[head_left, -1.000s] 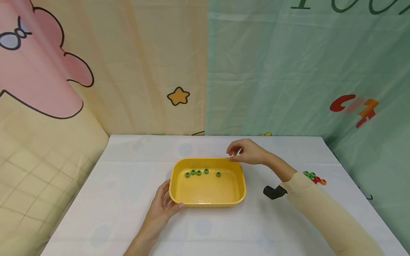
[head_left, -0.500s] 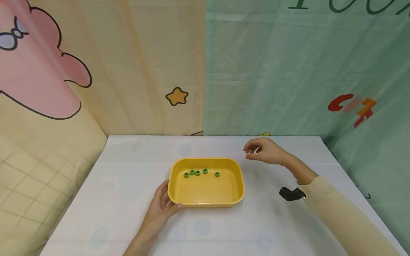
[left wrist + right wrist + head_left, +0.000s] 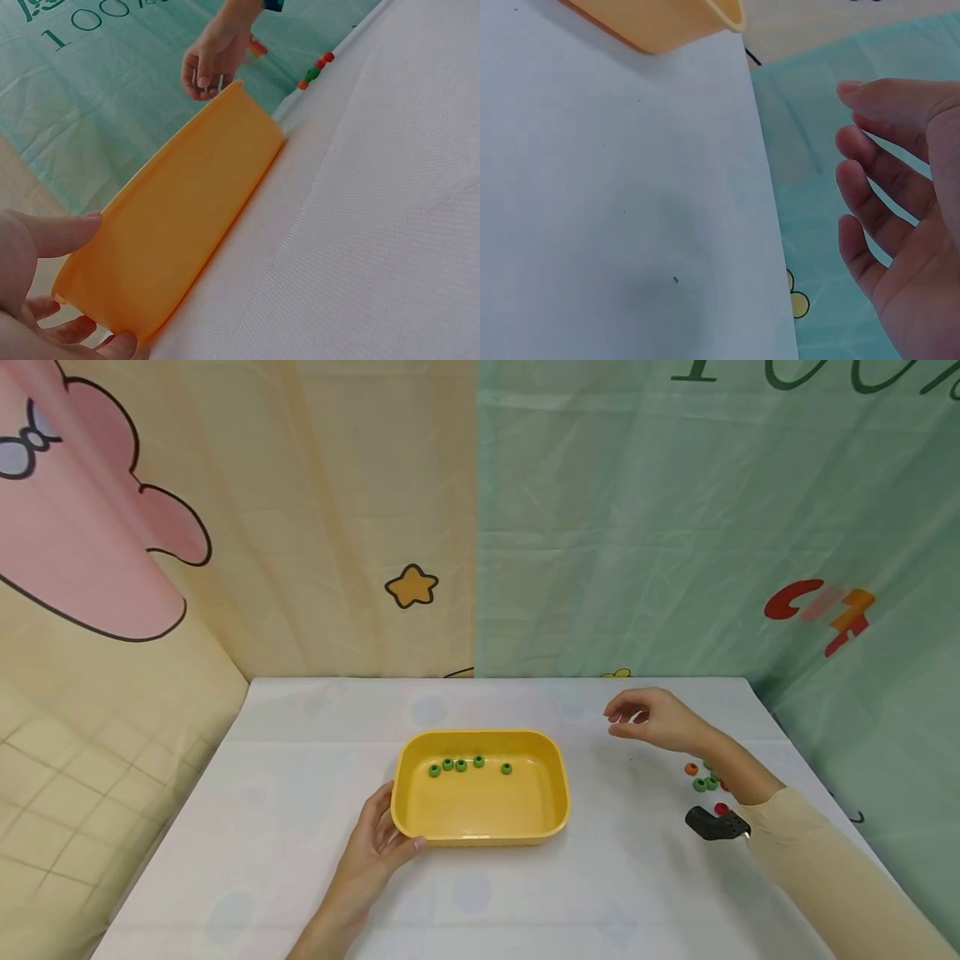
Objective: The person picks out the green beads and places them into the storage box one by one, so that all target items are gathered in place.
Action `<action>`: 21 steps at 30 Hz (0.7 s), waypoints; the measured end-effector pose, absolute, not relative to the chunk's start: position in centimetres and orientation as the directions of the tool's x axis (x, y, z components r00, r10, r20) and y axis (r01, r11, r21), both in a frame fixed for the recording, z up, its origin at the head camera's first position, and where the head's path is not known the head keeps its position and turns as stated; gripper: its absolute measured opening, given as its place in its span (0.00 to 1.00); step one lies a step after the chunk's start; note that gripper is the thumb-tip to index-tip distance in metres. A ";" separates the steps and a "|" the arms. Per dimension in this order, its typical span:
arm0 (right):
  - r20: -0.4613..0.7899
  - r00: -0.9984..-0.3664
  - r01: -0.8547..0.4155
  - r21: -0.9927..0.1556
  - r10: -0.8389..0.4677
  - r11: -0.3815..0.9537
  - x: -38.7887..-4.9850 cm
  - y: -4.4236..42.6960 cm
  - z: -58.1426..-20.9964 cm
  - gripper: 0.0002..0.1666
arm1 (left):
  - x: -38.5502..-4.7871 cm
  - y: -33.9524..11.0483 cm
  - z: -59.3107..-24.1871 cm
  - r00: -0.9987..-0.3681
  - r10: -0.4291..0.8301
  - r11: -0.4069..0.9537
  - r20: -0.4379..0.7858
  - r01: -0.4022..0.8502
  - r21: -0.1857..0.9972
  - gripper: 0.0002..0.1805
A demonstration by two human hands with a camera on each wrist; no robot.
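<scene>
Your glossy, round-cornered yellow tray (image 3: 480,814) sits on woven white cloth (image 3: 600,885); head view alone shows its five green beads (image 3: 461,766). Your left hand (image 3: 371,843) pinches the tray's near-left corner. Your right hand (image 3: 656,720) hovers, fingers loosely bent, slightly spread in right wrist view.

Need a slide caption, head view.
Left grip holds a yellow rectangular tray with five round green beads inside; right grip hovers empty near loose red, green and orange beads.
</scene>
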State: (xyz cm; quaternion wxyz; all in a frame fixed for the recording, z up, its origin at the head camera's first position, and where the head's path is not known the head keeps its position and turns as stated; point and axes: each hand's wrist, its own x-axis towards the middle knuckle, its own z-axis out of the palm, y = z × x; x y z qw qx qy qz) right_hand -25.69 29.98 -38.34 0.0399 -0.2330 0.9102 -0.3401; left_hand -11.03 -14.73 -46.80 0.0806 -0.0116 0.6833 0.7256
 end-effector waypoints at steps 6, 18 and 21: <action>0.092 -0.912 -0.360 -0.646 -0.400 0.673 -25.0 32.0 -38.4 0.11 | -11.0 -14.7 -46.7 -0.987 0.104 -0.050 -0.120 -0.126 0.991 0.52; 0.077 -0.960 -0.255 -0.640 -0.270 0.725 -23.8 36.7 -38.8 0.16 | -11.0 -14.7 -46.7 -0.988 0.105 -0.041 -0.118 -0.123 0.992 0.52; 0.068 -0.971 -0.219 -0.643 -0.229 0.734 -23.5 38.0 -39.0 0.18 | -11.0 -14.7 -46.6 -0.987 0.105 -0.043 -0.119 -0.124 0.991 0.52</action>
